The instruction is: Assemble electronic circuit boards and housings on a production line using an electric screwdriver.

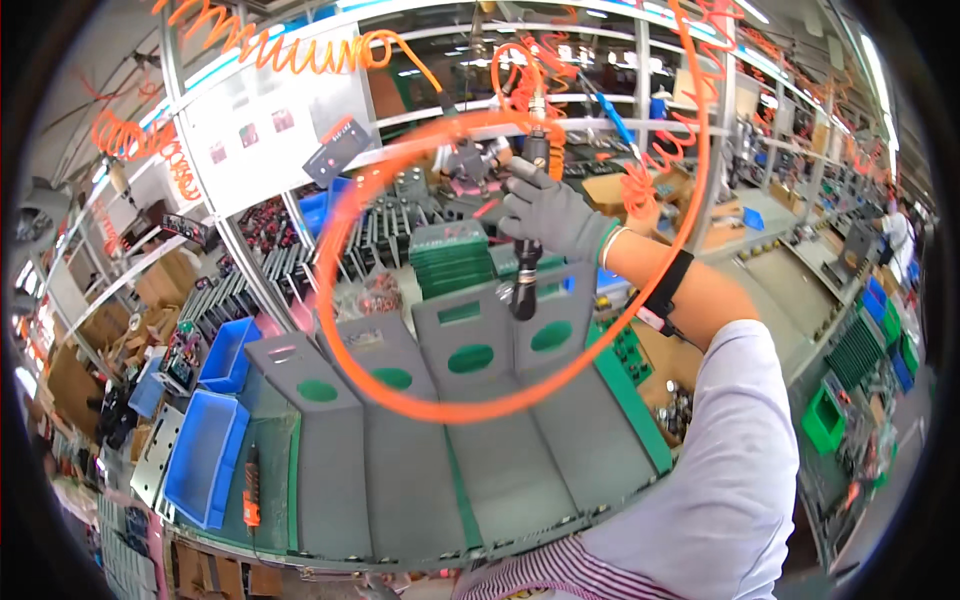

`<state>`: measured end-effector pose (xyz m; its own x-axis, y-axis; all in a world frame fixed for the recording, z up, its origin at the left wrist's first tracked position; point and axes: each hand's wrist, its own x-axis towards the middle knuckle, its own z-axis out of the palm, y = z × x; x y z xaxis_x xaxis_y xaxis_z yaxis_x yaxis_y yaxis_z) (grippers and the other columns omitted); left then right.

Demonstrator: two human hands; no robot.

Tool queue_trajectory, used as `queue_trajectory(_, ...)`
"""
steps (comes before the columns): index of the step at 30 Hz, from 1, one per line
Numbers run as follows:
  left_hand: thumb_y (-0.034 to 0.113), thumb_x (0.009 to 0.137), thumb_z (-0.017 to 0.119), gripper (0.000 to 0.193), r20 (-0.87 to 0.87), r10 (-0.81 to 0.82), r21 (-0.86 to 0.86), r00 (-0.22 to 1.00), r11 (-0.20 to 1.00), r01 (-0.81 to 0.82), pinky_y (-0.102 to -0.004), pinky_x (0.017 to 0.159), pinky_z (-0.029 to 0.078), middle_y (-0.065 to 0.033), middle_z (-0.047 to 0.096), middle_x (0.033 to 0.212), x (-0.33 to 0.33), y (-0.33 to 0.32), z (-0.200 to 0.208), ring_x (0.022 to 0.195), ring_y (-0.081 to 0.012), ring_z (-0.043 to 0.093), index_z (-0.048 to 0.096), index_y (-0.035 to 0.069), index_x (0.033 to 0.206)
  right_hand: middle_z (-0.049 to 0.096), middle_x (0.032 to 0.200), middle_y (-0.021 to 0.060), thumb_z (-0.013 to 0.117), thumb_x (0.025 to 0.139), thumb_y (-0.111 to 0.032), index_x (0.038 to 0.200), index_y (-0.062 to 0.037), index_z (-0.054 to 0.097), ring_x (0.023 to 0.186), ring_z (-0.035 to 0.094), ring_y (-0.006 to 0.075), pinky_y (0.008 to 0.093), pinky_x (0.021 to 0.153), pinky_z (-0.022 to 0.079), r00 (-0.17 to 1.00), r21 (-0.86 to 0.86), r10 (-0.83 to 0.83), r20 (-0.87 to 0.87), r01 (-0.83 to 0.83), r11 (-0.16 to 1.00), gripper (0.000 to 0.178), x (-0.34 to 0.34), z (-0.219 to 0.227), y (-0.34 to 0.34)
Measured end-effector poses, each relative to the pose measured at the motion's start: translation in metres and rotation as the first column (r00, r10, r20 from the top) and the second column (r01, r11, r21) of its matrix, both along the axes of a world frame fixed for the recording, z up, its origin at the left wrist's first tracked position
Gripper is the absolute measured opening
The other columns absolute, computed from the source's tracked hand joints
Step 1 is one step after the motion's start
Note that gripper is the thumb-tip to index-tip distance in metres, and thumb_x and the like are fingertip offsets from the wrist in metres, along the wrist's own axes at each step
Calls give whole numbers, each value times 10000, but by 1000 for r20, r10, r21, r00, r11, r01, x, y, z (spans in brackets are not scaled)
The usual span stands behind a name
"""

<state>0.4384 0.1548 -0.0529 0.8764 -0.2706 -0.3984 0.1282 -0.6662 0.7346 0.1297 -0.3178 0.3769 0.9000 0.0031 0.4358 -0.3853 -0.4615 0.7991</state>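
Note:
My right hand (553,212), in a grey glove, reaches up over the far side of the bench. Its fingers wrap round an upright black air screwdriver (524,285) joined to an orange hose. The tool's dark lower end hangs in front of the upright parts of several grey bent metal panels (410,485). These panels stand side by side, each with a slot and a round hole in its upright part. A loop of orange air hose (335,300), partly blurred, hangs between me and the panels. My left hand does not show.
At left are blue bins (205,460) and an orange-and-black electric screwdriver (252,490) on the green bench (272,440). Behind the panels sits a stack of green boards (448,262). Coiled orange hoses (290,50) hang overhead. A conveyor line (790,285) runs at right.

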Motion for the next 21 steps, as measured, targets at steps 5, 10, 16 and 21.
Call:
queue_trajectory(5, 454, 851, 375, 646, -199, -215, 23, 956, 974, 224, -324, 916, 310, -173, 347, 1239, -112, -3, -27, 1106, -291, 356, 228, -21, 1264, 526, 856, 50, 566, 639, -245, 828, -141, 573, 1077, 417, 315, 514, 904, 310, 953, 50, -39, 299, 25, 998, 216, -27, -19, -159)
queue_trajectory(10, 429, 835, 427, 595, -457, -182, -194, 871, 976, 102, -322, 824, 382, -173, 452, 1123, -204, -29, 25, 981, -268, 459, 332, -25, 1208, 517, 997, 75, 498, 721, -184, 884, -160, 562, 1133, 375, 274, 524, 971, 216, 910, -84, 18, 415, 18, 996, 176, -17, 10, -178)
queue_trajectory(16, 383, 816, 482, 417, -379, -225, -104, 897, 974, 200, -330, 729, 458, -167, 586, 945, -242, -36, 55, 814, -267, 581, 548, 29, 1026, 510, 1043, 78, 469, 737, -182, 932, -209, 545, 1142, 368, 273, 502, 983, 206, 811, -16, -160, 563, 204, 979, 211, -15, 31, -276)
queue_trajectory(21, 272, 771, 512, 329, 79, -596, 186, 799, 796, 575, -403, 764, 449, -174, 539, 998, -265, -11, 33, 908, -358, 539, 526, 154, 1078, 419, 1195, 112, 454, 766, -131, 990, -203, 516, 1214, 288, 267, 440, 1023, 189, 787, 232, -336, 517, 249, 940, 243, 10, 27, -299)
